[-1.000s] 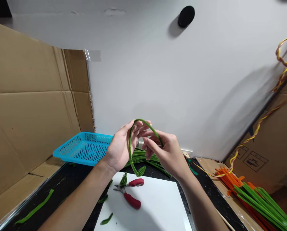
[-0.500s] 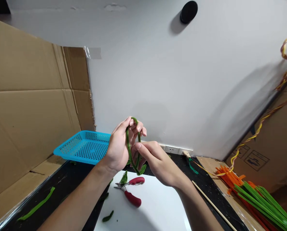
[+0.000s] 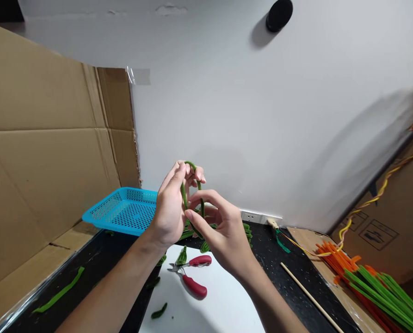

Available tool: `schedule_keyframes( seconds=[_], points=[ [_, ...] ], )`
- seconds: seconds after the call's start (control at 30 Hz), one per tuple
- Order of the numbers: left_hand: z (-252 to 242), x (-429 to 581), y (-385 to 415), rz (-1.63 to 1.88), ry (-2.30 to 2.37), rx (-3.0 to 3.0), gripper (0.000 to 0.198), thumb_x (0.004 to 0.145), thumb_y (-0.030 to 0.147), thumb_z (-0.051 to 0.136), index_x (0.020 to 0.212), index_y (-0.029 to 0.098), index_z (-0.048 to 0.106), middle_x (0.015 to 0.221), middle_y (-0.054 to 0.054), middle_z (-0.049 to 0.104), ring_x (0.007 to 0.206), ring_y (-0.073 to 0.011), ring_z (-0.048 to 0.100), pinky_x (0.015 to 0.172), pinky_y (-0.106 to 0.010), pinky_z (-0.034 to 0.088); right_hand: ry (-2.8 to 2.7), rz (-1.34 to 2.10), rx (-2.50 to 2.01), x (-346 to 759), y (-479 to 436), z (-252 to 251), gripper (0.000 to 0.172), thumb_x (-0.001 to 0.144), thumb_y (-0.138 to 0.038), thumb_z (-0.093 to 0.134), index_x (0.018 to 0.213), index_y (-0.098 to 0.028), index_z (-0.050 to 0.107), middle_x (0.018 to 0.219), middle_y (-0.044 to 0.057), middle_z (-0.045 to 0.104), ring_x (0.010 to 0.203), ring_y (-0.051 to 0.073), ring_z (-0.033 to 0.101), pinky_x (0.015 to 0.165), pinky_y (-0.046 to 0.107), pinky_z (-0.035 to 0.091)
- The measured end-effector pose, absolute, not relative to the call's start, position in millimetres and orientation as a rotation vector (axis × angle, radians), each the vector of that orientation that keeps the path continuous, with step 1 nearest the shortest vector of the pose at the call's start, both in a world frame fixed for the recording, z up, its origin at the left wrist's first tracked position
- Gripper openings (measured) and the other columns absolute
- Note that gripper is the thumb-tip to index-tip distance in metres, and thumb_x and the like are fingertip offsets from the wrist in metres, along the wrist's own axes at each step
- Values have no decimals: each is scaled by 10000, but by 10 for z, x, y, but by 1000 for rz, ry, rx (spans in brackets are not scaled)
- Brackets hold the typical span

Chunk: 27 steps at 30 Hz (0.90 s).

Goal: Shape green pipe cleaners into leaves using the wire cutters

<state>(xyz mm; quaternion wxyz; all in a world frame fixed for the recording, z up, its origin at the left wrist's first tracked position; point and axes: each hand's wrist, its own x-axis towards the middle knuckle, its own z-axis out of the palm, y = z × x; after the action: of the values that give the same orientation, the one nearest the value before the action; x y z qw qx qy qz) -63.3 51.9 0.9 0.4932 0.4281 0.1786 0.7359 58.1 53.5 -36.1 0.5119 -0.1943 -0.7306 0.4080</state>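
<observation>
White wall (image 3: 227, 115) rises behind one black table (image 3: 275, 259) bearing one white board (image 3: 223, 303), with one blue basket (image 3: 112, 225) at left. Above the board's far edge, one left hand (image 3: 168, 212) and one right hand (image 3: 225, 224) share one looped green pipe cleaner (image 3: 184, 196): left thumb and fingertips pinch its top; right thumb and forefinger curl around its lower part, how firmly I cannot tell. If the left pinch slackens, the loop could spring open. One pair of red-handled pliers (image 3: 195, 287) lies on the board.
</observation>
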Motion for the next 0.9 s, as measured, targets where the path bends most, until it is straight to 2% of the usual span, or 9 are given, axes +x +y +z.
schedule_keyframes(
  seconds=[0.1, 0.27, 0.43, 0.53, 0.6, 0.63, 0.73, 0.83, 0.9],
  points=[
    [-4, -635, 531, 1811, 453, 1096, 326, 1097, 288, 474, 797, 197, 565, 879, -40, 550, 900, -162, 540, 803, -218, 478, -1723, 947, -534, 549, 521, -363, 104, 980, -318, 690, 1013, -222, 715, 917, 21, 677, 700, 130, 596, 580, 265, 480],
    [8, -690, 569, 1883, 454, 1123, 312, 1072, 293, 539, 775, 204, 580, 847, -35, 568, 877, -176, 564, 875, -257, 481, -1605, 820, -601, 597, 581, -314, 112, 942, -301, 714, 883, -211, 745, 1039, 68, 698, 903, 186, 650, 666, 274, 530],
    [39, -751, 593, 2003, 416, 1207, 313, 1071, 284, 542, 772, 208, 592, 795, -23, 546, 834, -174, 576, 881, -265, 490, -1635, 752, -739, 753, 658, -226, 313, 989, -439, 660, 797, -192, 683, 896, 66, 712, 845, 194, 663, 784, 339, 544],
    [45, -743, 585, 2010, 402, 1201, 295, 1079, 289, 530, 801, 213, 595, 795, -19, 548, 832, -170, 587, 882, -261, 498, -1764, 773, -722, 789, 630, -201, 284, 910, -431, 774, 1027, -213, 635, 996, 58, 729, 935, 211, 685, 857, 356, 545],
    [48, -731, 577, 1995, 387, 1170, 262, 1081, 289, 529, 838, 216, 596, 798, -18, 558, 827, -165, 595, 866, -255, 502, -1890, 758, -699, 772, 592, -208, 456, 865, -352, 830, 1206, -240, 548, 1098, 55, 719, 1017, 215, 677, 875, 347, 536],
    [51, -726, 574, 1982, 388, 1144, 242, 1082, 296, 530, 863, 218, 597, 796, -16, 562, 816, -163, 598, 845, -251, 505, -1961, 733, -696, 757, 573, -217, 475, 875, -302, 819, 1240, -250, 520, 1115, 48, 711, 1024, 210, 669, 867, 338, 524],
    [61, -730, 570, 1960, 403, 1045, 171, 1072, 324, 560, 936, 229, 603, 777, -2, 560, 752, -150, 597, 755, -231, 503, -2165, 576, -707, 706, 542, -252, 279, 940, -206, 739, 1158, -255, 572, 1081, 20, 686, 925, 178, 634, 800, 312, 468],
    [69, -761, 581, 1964, 442, 987, 155, 1055, 341, 593, 967, 222, 638, 757, 7, 544, 685, -131, 579, 676, -209, 492, -2272, 455, -721, 682, 543, -274, 109, 992, -248, 707, 1085, -242, 652, 1028, 13, 657, 840, 158, 587, 743, 295, 420],
    [69, -788, 593, 1959, 474, 1025, 218, 1065, 340, 567, 937, 196, 670, 752, -1, 539, 646, -119, 559, 627, -201, 480, -2297, 408, -700, 683, 550, -277, 47, 1017, -260, 682, 1045, -223, 676, 964, 11, 640, 825, 154, 573, 731, 288, 410]
  ],
)
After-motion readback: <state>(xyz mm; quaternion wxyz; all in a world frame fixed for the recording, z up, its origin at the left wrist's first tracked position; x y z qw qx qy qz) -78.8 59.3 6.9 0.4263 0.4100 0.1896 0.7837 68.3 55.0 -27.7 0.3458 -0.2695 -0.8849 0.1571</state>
